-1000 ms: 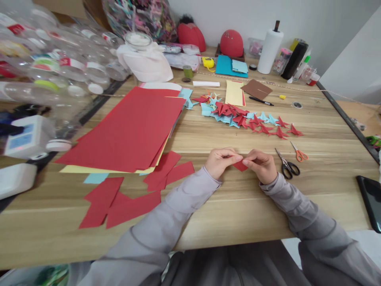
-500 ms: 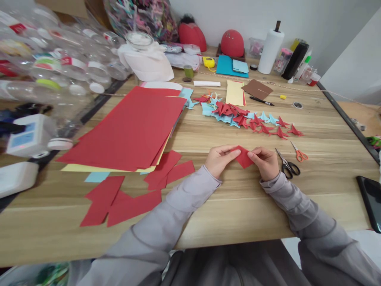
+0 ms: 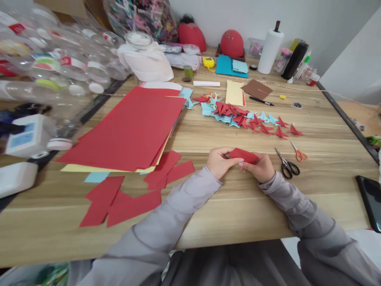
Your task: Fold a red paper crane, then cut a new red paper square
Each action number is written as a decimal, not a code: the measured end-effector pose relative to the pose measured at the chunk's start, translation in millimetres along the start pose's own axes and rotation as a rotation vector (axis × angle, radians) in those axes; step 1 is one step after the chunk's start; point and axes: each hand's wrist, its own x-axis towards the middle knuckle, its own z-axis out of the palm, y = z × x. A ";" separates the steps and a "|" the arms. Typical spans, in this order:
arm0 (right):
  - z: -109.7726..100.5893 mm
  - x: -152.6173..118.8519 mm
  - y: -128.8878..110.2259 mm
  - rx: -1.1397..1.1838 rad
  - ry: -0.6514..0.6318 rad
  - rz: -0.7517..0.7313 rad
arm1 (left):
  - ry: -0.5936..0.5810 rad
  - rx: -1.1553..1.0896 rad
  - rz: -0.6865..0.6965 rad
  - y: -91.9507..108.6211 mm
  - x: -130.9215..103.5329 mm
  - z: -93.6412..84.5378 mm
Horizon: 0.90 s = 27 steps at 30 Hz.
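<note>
Both hands hold one small red paper [image 3: 244, 155] just above the table [image 3: 226, 206], near its front edge. The left hand [image 3: 219, 162] pinches the paper's left end with thumb and fingers. The right hand [image 3: 259, 167] grips the right end, with its fingers curled under it. The paper is folded into a long, thin shape. Its long side runs left to right, and the right end sits a bit lower than the left. It looks almost flat, with the top face showing.

The table is light wood. Just to the right of the hands lie black scissors [image 3: 287, 165] and small orange scissors [image 3: 299, 152]. Behind the hands is a row of little folded red and blue shapes [image 3: 244, 118]. To the left is a stack of big red sheets [image 3: 131, 129], with cut red scraps [image 3: 125, 198] in front of it. A paper roll [image 3: 270, 49] stands at the back by a white wall. Clear bottles [image 3: 59, 59] are heaped on the far left. A dark phone [image 3: 372, 200] lies at the right edge.
</note>
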 end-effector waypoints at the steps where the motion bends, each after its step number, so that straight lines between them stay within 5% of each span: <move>1: 0.0 -0.3 -0.7 0.009 -0.004 0.011 | -0.008 0.004 0.004 0.8 -0.4 0.2; 22: 9.7 -6.8 -9.2 0.130 -0.043 0.202 | 0.117 0.031 0.015 -5.5 1.3 -1.0; 27: 11.1 -6.0 -7.9 0.148 -0.018 0.212 | 0.006 0.047 -0.031 3.7 -1.8 0.4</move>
